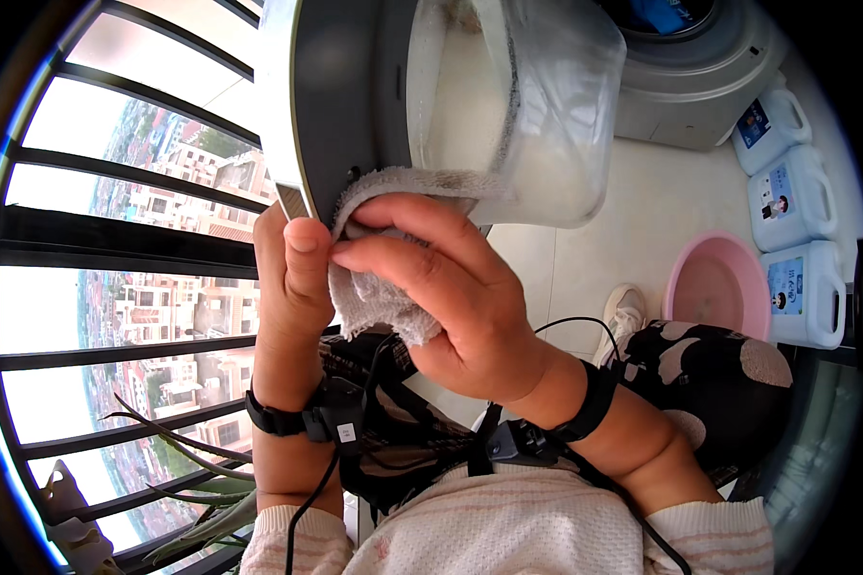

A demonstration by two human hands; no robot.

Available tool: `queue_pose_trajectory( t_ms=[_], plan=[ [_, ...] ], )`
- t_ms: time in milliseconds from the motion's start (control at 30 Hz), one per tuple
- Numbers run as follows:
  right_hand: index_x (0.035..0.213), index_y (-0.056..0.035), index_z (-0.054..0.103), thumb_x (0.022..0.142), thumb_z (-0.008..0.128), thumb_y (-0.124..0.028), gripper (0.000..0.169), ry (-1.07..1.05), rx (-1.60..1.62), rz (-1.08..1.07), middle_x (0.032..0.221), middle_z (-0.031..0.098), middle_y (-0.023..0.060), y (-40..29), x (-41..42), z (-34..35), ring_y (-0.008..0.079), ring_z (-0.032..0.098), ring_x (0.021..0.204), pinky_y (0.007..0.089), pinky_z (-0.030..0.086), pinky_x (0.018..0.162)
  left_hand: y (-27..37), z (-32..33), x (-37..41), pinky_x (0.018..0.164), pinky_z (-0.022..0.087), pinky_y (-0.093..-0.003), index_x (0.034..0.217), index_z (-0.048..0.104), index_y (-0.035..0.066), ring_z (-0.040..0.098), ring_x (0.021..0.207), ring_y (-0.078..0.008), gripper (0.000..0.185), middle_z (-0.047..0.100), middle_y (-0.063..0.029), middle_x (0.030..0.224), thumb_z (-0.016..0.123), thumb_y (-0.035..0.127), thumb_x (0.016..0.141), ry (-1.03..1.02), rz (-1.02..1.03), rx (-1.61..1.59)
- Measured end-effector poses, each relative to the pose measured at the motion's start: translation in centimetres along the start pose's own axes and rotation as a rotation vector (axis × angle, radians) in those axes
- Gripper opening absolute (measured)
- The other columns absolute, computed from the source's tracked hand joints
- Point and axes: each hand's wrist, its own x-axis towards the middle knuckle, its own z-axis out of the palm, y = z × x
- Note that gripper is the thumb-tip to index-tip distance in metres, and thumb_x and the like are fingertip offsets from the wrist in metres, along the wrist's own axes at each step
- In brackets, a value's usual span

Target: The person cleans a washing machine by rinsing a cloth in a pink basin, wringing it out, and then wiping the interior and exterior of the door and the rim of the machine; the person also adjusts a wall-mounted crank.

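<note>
In front of me stands what looks like an open front-loading washer door (349, 93), with a white outer face, a grey inner frame and a clear bulging bowl (564, 115). My left hand (295, 280) grips the door's lower edge, its thumb on the near side and its fingers hidden behind. Bunched in my right hand (453, 287) is a damp-looking grey terry cloth (381, 302). Part of the cloth lies against the grey frame and the rim of the bowl. Dark grime (507, 108) lines part of the bowl.
Black window bars (129, 244) run along the left, above a spiky potted plant (216, 503). A grey machine body (683, 108) with a blue item inside stands at upper right. Beside it are several detergent jugs (791, 201) and a pink basin (719, 266). Black cables (309, 496) trail from my wrist straps.
</note>
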Motion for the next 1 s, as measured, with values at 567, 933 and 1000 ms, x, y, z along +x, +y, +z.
queue_pose_trajectory(
  t_ms=[567, 933, 1000],
  plan=[
    [0.098, -0.0078, 0.062, 0.066, 0.061, 0.004, 0.034, -0.47, -0.045, -0.02, 0.102, 0.057, 0.0047, 5.1, -12.7, 2.1, 0.0261, 0.059, 0.092, 0.0367, 0.051, 0.078, -2.2, -2.8, 0.8, 0.091, 0.034, -0.0305, 0.126, 0.045, -0.004, 0.046, 0.11, -0.0178, 0.082, 0.052, -0.0092, 0.118, 0.031, 0.069, 0.091, -0.114, -0.007, 0.098],
    [0.111, 0.0002, 0.054, 0.076, 0.059, -0.005, 0.036, 0.495, 0.397, 1.166, 0.091, 0.062, 0.008, 15.2, -11.6, -5.1, 0.0185, 0.061, 0.07, 0.0304, 0.048, 0.055, -1.1, -0.2, 0.3, 0.075, 0.041, -0.0263, 0.111, 0.055, -0.004, 0.052, 0.089, -0.0135, 0.079, 0.059, -0.0055, 0.097, 0.038, 0.07, 0.089, 0.032, 0.061, 0.064],
    [0.117, -0.0006, 0.051, 0.077, 0.059, -0.004, 0.04, 0.263, 0.472, 1.236, 0.095, 0.061, 0.0069, 15.7, -11.7, -5.3, 0.0171, 0.06, 0.076, 0.0289, 0.045, 0.055, -1.6, -1.0, 0.3, 0.092, 0.038, -0.0306, 0.127, 0.046, -0.002, 0.05, 0.109, -0.0185, 0.083, 0.054, -0.0087, 0.119, 0.035, 0.071, 0.089, -0.059, 0.036, 0.031]
  ],
)
